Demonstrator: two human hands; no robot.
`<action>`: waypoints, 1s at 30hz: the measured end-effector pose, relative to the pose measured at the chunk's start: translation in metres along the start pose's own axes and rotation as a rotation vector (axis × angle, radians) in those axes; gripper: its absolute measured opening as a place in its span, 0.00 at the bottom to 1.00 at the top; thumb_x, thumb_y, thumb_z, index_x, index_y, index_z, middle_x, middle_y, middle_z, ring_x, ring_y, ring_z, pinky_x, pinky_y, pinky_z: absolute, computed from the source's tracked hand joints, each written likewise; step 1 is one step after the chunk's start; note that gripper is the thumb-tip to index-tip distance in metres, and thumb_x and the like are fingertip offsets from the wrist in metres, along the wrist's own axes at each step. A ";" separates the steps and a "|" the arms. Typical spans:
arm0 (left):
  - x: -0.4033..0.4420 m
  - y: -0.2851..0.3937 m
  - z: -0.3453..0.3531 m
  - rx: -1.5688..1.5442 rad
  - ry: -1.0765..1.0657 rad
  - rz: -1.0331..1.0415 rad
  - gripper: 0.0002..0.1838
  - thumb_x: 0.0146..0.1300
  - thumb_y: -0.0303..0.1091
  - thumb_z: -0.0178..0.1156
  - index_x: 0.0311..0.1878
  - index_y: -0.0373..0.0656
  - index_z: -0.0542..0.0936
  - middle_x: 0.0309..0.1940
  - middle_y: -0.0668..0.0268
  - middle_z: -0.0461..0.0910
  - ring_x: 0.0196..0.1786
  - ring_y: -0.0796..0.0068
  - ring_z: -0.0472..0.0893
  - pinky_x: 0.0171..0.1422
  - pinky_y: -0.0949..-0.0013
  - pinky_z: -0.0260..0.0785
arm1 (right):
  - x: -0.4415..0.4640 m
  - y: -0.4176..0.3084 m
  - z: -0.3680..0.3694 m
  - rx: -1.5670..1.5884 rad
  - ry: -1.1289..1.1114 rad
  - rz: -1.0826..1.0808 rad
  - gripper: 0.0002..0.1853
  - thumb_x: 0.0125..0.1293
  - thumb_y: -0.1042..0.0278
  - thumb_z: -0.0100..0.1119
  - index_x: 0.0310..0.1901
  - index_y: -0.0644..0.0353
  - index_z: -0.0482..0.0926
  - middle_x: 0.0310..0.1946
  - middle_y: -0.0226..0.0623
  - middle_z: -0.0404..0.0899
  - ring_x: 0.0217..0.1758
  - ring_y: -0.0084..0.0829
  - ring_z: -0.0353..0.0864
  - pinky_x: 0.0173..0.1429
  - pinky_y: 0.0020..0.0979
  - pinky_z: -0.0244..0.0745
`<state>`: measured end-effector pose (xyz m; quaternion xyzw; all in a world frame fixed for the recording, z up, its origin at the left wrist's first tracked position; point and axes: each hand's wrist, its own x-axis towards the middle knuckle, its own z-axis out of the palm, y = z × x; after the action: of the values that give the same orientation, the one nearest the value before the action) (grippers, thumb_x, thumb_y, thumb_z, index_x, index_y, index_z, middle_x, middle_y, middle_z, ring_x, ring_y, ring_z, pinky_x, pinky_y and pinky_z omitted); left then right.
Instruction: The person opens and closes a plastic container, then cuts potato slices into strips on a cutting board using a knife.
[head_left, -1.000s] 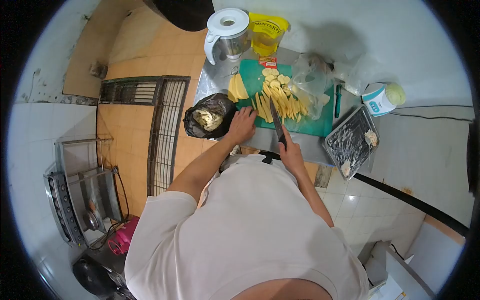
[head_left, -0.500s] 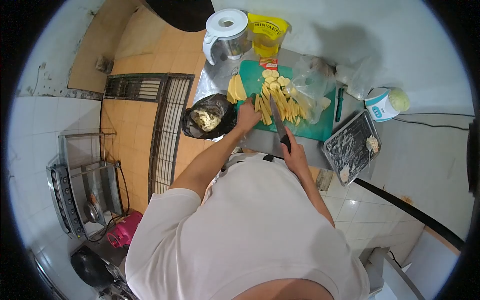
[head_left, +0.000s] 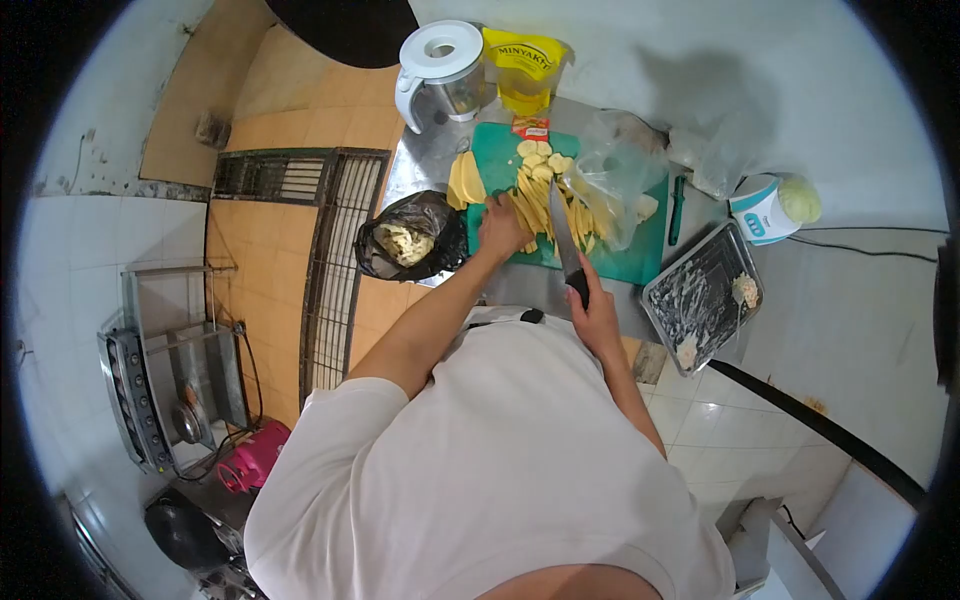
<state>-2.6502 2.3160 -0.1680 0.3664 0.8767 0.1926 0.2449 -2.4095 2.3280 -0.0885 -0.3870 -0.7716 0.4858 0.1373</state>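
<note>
My right hand (head_left: 594,305) grips the black handle of a kitchen knife (head_left: 563,228). Its blade points away from me over a pile of yellow potato strips (head_left: 578,218) on a green cutting board (head_left: 640,262). At the left side of the pile, my left hand (head_left: 503,232) has its fingers bent against the strips; the fingertips are partly hidden. Several long potato slabs (head_left: 466,180) lie at the board's left edge, beyond that hand. Round potato slices (head_left: 536,155) rest behind the strips. A clear plastic bag (head_left: 615,165) covers the pile's right side.
Left of the board sits a black plastic bag (head_left: 440,215) with pale scraps inside. Behind stand a blender jug (head_left: 455,80) and a yellow oil pouch (head_left: 525,65). To the right are a green-handled tool (head_left: 677,212), a smeared metal tray (head_left: 690,300) and a white-blue container (head_left: 757,208).
My left hand has moved slightly to the right and closer against the strips. The knife blade has shifted a little right, away from that hand. The camera view has shifted slightly.
</note>
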 end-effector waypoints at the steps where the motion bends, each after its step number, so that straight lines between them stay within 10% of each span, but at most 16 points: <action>1: -0.004 0.007 -0.004 0.014 -0.006 -0.020 0.43 0.42 0.39 0.79 0.59 0.35 0.65 0.60 0.44 0.66 0.59 0.37 0.75 0.58 0.46 0.77 | -0.001 0.000 -0.001 0.010 0.000 -0.002 0.33 0.71 0.69 0.56 0.77 0.50 0.60 0.38 0.59 0.83 0.39 0.59 0.84 0.45 0.49 0.76; 30: -0.004 0.002 0.009 0.350 0.150 0.090 0.24 0.54 0.23 0.63 0.54 0.36 0.67 0.50 0.44 0.71 0.53 0.39 0.76 0.54 0.46 0.75 | 0.018 0.004 -0.085 0.034 0.112 -0.176 0.32 0.70 0.69 0.60 0.74 0.59 0.65 0.37 0.58 0.83 0.33 0.53 0.84 0.39 0.41 0.76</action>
<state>-2.6417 2.3154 -0.1727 0.4269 0.8953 0.0750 0.1024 -2.3692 2.3965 -0.0536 -0.3419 -0.7853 0.4625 0.2290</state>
